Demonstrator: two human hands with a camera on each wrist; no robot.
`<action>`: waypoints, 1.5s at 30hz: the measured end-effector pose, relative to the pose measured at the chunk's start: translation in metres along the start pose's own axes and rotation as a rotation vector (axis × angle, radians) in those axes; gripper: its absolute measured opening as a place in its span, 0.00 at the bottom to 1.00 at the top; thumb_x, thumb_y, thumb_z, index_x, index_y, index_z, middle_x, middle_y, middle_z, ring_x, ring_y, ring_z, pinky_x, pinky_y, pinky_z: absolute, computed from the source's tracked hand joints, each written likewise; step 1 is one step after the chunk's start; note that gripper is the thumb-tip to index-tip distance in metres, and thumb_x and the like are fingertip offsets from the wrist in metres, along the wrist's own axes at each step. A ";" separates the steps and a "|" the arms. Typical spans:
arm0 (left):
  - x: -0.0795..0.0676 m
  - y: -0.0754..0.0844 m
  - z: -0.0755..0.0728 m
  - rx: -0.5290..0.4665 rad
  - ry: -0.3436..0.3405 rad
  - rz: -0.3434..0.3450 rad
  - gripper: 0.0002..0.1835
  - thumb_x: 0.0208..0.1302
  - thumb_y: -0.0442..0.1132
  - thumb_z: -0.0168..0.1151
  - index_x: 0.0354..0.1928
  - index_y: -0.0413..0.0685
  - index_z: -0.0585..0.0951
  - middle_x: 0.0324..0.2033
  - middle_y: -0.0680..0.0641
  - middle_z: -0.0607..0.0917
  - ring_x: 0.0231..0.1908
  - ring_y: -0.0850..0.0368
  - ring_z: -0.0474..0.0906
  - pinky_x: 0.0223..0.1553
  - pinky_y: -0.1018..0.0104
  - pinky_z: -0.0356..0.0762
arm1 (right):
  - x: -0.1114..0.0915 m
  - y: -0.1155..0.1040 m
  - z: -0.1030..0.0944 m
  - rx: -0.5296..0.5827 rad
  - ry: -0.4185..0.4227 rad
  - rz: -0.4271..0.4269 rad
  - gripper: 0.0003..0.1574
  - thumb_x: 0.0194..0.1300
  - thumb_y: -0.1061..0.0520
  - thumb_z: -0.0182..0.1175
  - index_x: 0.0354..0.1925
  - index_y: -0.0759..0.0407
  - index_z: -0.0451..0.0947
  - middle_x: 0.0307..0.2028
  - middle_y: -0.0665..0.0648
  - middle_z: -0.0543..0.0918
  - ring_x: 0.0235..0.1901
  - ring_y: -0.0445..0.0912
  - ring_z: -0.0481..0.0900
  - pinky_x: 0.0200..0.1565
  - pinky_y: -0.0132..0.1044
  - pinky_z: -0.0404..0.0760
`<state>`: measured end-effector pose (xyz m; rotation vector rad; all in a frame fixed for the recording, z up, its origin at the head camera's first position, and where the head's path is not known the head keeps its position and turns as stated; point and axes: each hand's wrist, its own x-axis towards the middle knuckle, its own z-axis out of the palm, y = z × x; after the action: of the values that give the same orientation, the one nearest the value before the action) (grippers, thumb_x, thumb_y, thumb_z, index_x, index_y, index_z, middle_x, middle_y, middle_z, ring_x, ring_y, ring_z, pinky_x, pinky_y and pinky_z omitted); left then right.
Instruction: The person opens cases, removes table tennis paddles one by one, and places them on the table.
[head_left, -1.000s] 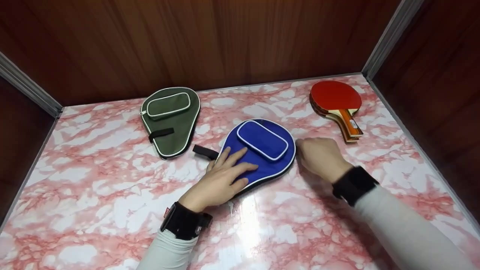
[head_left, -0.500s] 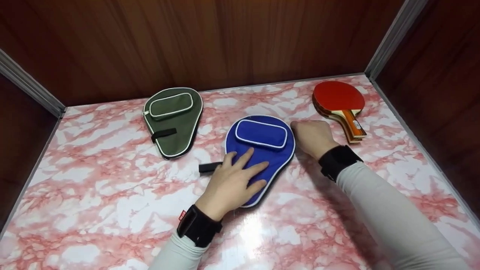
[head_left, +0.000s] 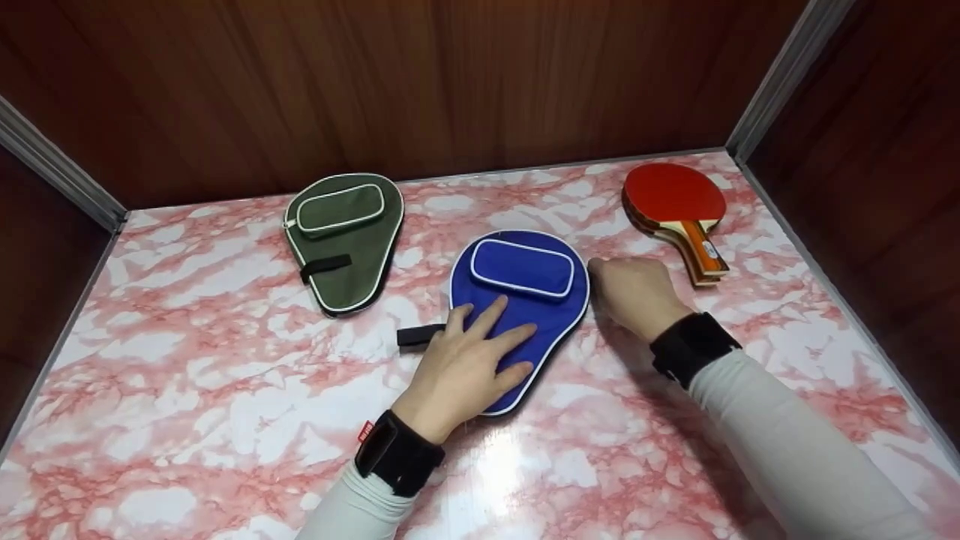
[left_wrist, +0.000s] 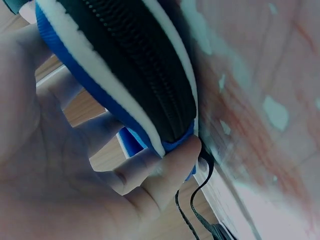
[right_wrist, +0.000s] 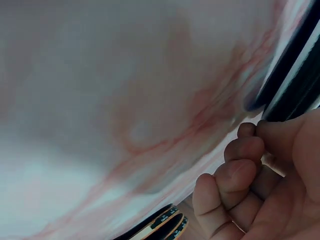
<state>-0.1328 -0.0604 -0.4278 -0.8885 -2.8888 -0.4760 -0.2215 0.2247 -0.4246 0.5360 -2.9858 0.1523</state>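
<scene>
The blue case [head_left: 551, 307] lies flat on the marbled table [head_left: 225, 375], near its middle, between the green case [head_left: 341, 246] and the red bats [head_left: 675, 193]. At the far left, the green case is bordered in white, with an oblong pocket [head_left: 341, 208] at its far end and a black band [head_left: 328, 265] lying across its narrower near part.

Next, a black strap [head_left: 418, 337] sticks out leftward from the blue case. The left hand [head_left: 457, 367] lies over the left and near part of that case, fingers spread and fairly straight on the fabric, the hand wrapped around nothing.

The blue case is broad and round at the far end, tapering toward the near end. Its bright blue face looks smooth, edged in white piping, with a white-bordered oblong pocket across the far part. The left wrist view shows its side: a black band with a zip [left_wrist: 142, 62], trimmed in white both sides, ending at a scrap of blue.

At the right edge, the right hand [head_left: 636, 295] is curled, thumb and forefinger pinching at the zip; the pull is hidden.

Far right, two bats are stacked, the top one red, orange-and-pale handles toward the near right.
</scene>
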 end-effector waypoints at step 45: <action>-0.001 -0.002 0.003 -0.005 0.043 0.022 0.27 0.78 0.61 0.65 0.74 0.66 0.83 0.80 0.41 0.72 0.70 0.25 0.70 0.57 0.30 0.81 | -0.070 -0.060 0.003 0.041 0.118 -0.179 0.11 0.76 0.58 0.66 0.33 0.55 0.79 0.20 0.54 0.81 0.25 0.57 0.86 0.29 0.56 0.82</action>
<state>-0.1334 -0.0616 -0.4310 -0.8988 -2.8369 -0.4946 -0.1357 0.1916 -0.4311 0.7673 -2.8086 0.2215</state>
